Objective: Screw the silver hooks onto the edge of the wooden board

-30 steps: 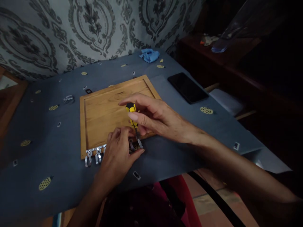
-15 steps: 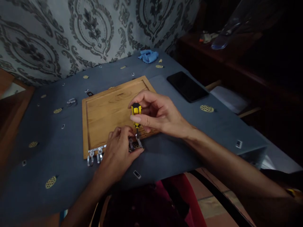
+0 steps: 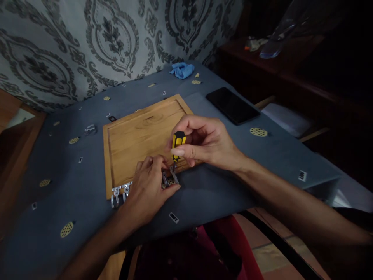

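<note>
Yellow screwdriver [image 3: 178,142] pinched by R hand [image 3: 201,142]; L hand [image 3: 150,184] @ hooks [image 3: 117,191], grip unclear.

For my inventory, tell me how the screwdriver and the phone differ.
The screwdriver is yellow and black; the phone looks all black. The screwdriver is held roughly upright in the right hand; the phone lies flat on the table. The screwdriver is slim, the phone a broad slab. Both show black.

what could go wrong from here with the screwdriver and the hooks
The screwdriver in the right hand might slip and jab the left hand, whose fingertips are close to its tip.

The hook under the tip juts past the near edge of the board, so it could twist out of line if pushed.
</note>
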Available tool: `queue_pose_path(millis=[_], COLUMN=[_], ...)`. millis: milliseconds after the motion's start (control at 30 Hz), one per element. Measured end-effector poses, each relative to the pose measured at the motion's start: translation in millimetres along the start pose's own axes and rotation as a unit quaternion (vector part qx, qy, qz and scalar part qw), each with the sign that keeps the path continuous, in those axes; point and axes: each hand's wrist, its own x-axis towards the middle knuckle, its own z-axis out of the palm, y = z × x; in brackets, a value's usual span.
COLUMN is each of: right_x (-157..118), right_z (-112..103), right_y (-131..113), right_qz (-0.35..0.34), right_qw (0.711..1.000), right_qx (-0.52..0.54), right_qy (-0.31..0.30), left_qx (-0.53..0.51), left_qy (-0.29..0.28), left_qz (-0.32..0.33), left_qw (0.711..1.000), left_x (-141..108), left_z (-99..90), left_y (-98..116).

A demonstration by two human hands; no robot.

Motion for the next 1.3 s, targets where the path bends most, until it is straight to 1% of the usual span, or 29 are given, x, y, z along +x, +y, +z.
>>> queue_pose_path(millis=[167, 233, 333, 467, 600, 767, 867, 933, 1100, 1233, 1300], right_x=[-4, -4, -3, -1, 0, -2, -3, -4, -7, -7, -6], right_z=[-4, -5, -4, -1, 0, -4, -4, -1, 10, 13, 11], right_y=[-2, -1, 2, 4, 4, 0, 2, 5, 10, 6, 5], right_qz=[0.018, 0.024, 0.013, -0.018, -0.017, 0.01, 0.018, 0.003, -0.049, -0.086, -0.096], right_qw=[1.0, 0.999, 1.0, 0.998, 0.997, 0.999, 0.999, 0.999, 0.994, 0.98, 0.974], right_qx=[-0.012, -0.015, -0.022, -0.043, -0.043, -0.048, -0.041, -0.034, -0.042, -0.074, -0.081], right_qy=[-0.017, -0.014, 0.005, 0.037, 0.054, 0.01, 0.008, 0.024, 0.088, 0.166, 0.187], left_qx=[0.002, 0.001, 0.0, -0.004, -0.004, -0.008, 0.001, 0.001, -0.001, -0.009, -0.013], left_qy=[0.008, 0.011, 0.019, 0.016, 0.011, 0.01, 0.011, 0.011, 0.02, 0.031, 0.031], left_qz=[0.022, 0.026, 0.021, 0.017, 0.004, 0.006, 0.005, 0.01, 0.025, 0.027, 0.032], left_qw=[1.0, 1.0, 1.0, 1.0, 1.0, 1.0, 1.0, 1.0, 0.999, 0.999, 0.999], left_x=[0, 0, 0, 0, 0, 0, 1, 1, 0, 0, 0], left_z=[1.4, 1.9, 2.4, 2.9, 3.2, 2.6, 2.2, 2.3, 4.5, 5.8, 6.1], left_y=[-2, -3, -2, -1, -1, 0, 0, 0, -1, -2, -3])
